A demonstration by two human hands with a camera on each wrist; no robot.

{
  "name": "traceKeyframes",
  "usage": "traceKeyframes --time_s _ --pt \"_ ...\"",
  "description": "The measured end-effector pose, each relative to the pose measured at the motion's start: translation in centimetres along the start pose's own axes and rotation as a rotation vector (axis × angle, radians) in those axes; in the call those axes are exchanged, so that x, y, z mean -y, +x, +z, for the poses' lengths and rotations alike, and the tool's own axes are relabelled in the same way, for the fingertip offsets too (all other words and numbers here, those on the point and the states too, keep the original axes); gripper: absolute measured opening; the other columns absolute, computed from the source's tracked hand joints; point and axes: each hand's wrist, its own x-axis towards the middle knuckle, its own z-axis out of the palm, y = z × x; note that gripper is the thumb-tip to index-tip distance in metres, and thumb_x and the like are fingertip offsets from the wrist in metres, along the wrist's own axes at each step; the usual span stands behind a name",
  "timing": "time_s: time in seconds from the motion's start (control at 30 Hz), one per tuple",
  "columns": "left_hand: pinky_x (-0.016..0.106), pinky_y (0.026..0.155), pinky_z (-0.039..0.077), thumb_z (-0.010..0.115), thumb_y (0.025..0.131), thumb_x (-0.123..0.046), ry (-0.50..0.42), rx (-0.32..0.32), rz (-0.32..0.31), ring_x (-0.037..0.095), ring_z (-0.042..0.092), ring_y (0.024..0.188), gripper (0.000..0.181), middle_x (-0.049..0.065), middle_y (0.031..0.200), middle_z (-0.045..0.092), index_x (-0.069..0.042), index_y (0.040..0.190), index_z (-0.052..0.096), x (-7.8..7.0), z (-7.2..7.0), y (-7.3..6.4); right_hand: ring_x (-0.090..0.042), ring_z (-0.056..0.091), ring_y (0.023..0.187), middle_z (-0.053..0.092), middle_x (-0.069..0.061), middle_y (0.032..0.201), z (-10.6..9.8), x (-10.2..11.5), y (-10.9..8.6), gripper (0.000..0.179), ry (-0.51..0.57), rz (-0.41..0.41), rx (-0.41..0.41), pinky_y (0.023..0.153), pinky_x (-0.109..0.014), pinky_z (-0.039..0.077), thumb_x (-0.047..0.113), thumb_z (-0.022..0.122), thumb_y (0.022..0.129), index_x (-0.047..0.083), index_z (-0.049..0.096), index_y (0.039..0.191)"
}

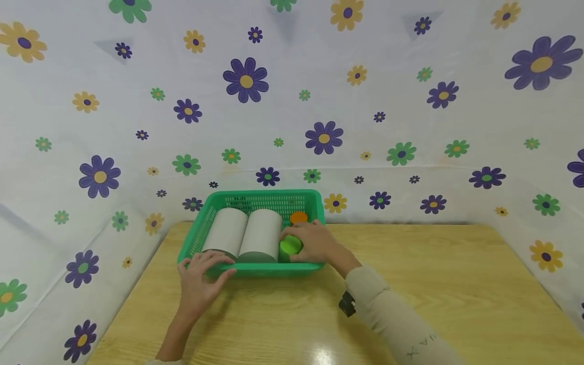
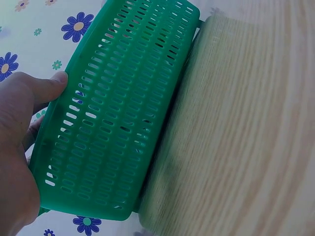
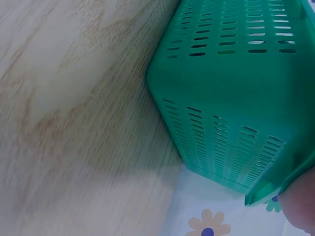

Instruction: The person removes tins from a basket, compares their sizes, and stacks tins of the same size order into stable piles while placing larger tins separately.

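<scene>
A green plastic basket [image 1: 255, 267] with slotted sides stands at the back of the wooden table. Inside it, two large white cylinders [image 1: 226, 228] lie side by side. To their right is a small container with a bright green round top [image 1: 291, 245], and behind that an orange round top [image 1: 298, 218]. My left hand [image 1: 201, 279] grips the basket's front rim near the left corner, thumb outside and fingers over the edge. With its fingers and thumb, my right hand [image 1: 315, 242] holds the green-topped container in the basket's right part. In the right wrist view the basket's wall hides that container.
Bare wood-grain table [image 1: 433, 284] extends to the right and in front of the basket. A white cloth with printed flowers [image 1: 274, 111] hangs behind and along the sides. A small black device [image 1: 348, 304] sits at the right wrist.
</scene>
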Motion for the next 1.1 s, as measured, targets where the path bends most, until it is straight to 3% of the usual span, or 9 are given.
traceKeyframes --time_s 0.23,0.57,0.83,0.97,1.1 --pt "0.058 0.093 0.018 0.091 0.075 -0.015 -0.012 0.006 0.001 0.020 0.055 0.100 0.025 -0.005 0.101 0.072 -0.023 0.094 0.077 0.2 0.3 -0.2 -0.017 0.059 0.100 0.064 -0.002 0.124 0.4 -0.2 -0.9 0.046 0.092 0.013 -0.107 0.086 -0.041 0.042 0.037 0.077 0.084 0.026 0.070 0.129" --pt "0.059 0.093 0.017 0.090 0.075 -0.013 -0.013 0.011 -0.004 0.021 0.055 0.100 0.024 -0.003 0.101 0.072 -0.021 0.094 0.077 0.0 0.0 0.1 -0.019 0.059 0.089 0.062 -0.002 0.126 0.7 -0.5 -0.6 0.047 0.182 0.002 -0.225 0.079 -0.039 0.045 0.036 0.082 0.084 0.027 0.070 0.128" --pt "0.059 0.094 0.017 0.091 0.075 -0.013 0.006 0.022 -0.031 0.021 0.054 0.102 0.026 -0.004 0.103 0.072 -0.023 0.095 0.077 -0.1 -0.6 0.1 -0.023 0.055 0.075 0.060 -0.002 0.131 1.0 -0.4 -0.1 0.047 0.231 -0.016 -0.267 0.059 -0.030 0.040 0.035 0.081 0.083 0.026 0.070 0.128" --pt "0.059 0.093 0.018 0.091 0.075 -0.015 0.002 0.029 -0.036 0.020 0.055 0.102 0.026 -0.004 0.104 0.072 -0.024 0.096 0.077 -0.2 -0.7 0.2 -0.019 0.059 0.085 0.059 0.000 0.130 1.1 -0.6 -0.2 0.045 0.293 -0.028 -0.308 0.061 -0.032 0.045 0.031 0.082 0.083 0.025 0.071 0.127" --pt "0.058 0.094 0.018 0.091 0.075 -0.016 0.003 0.028 -0.040 0.020 0.055 0.102 0.025 -0.004 0.103 0.073 -0.025 0.095 0.077 -0.3 -0.5 0.3 -0.017 0.058 0.107 0.058 0.001 0.127 1.0 -0.9 -0.2 0.047 0.408 -0.048 -0.356 0.076 -0.045 0.055 0.025 0.084 0.082 0.020 0.072 0.127"
